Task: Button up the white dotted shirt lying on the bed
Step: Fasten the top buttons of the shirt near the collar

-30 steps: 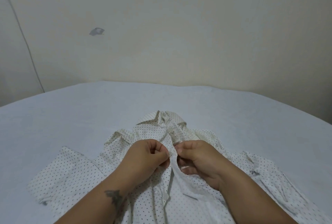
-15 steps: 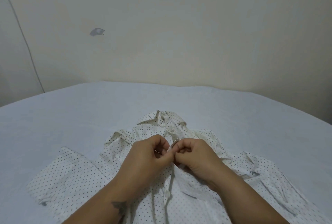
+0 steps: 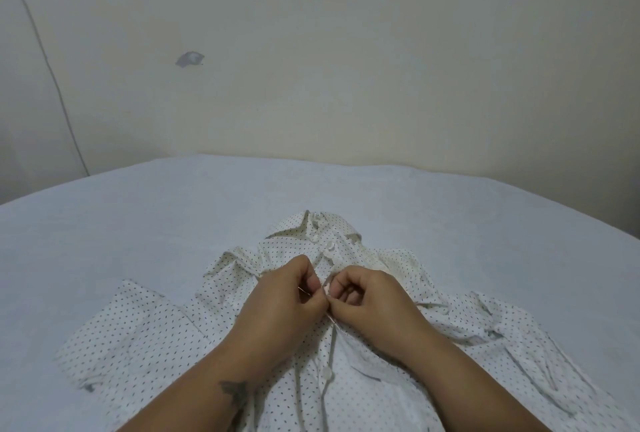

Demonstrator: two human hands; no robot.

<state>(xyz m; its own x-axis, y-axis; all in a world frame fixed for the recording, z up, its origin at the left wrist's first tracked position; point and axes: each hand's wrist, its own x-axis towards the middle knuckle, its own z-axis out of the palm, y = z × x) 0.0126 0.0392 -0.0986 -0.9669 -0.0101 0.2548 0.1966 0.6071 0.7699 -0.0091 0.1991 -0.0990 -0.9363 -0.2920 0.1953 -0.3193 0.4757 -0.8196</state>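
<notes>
The white dotted shirt (image 3: pixel 145 338) lies face up on the bed (image 3: pixel 138 224), collar (image 3: pixel 298 225) away from me and sleeves spread to both sides. My left hand (image 3: pixel 277 307) and my right hand (image 3: pixel 374 303) meet at the front placket just below the collar, fingertips pinching the two front edges of the shirt together. Three white buttons (image 3: pixel 329 245) show closed above my hands. Another button (image 3: pixel 328 375) sits lower on the placket, where the front lies apart. The button between my fingertips is hidden.
The pale bed sheet spreads wide around the shirt. A cream wall (image 3: pixel 346 68) rises behind the bed with a small grey mark (image 3: pixel 189 58). A thin cable (image 3: pixel 52 75) runs down the wall on the left.
My hands have come together, from slightly apart to touching, and shifted a little toward me along the placket. The gap in the shirt front under them has closed.
</notes>
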